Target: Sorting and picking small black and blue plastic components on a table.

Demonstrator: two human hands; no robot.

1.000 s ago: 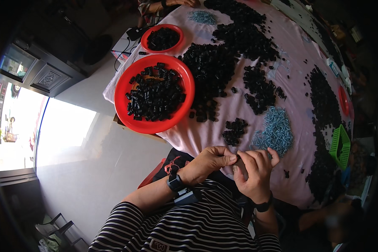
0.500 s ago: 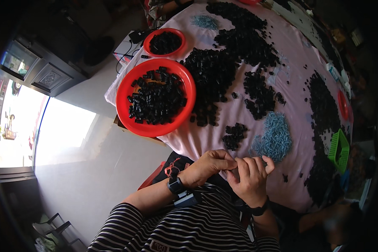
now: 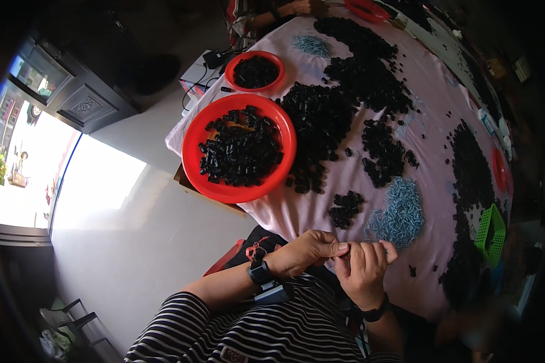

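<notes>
My left hand and my right hand meet at the near edge of the pink-covered table. Each is closed in a pinch, fingertips against fingertips. Whatever lies between them is hidden or too small to name. Just beyond my right hand spreads a heap of small blue-grey screw-like pieces. To its left sits a little cluster of black plastic parts. Larger heaps of the same black parts stretch toward the far side.
A big red basin of black parts stands at the table's left edge, a smaller red basin behind it. At the right are a green basket and a long black heap. Another person's hand shows at the far edge.
The whole view has shifted, so the table appears lower and further right. My left thumb now lies straighter toward my right fingertips; both hands stay together.
</notes>
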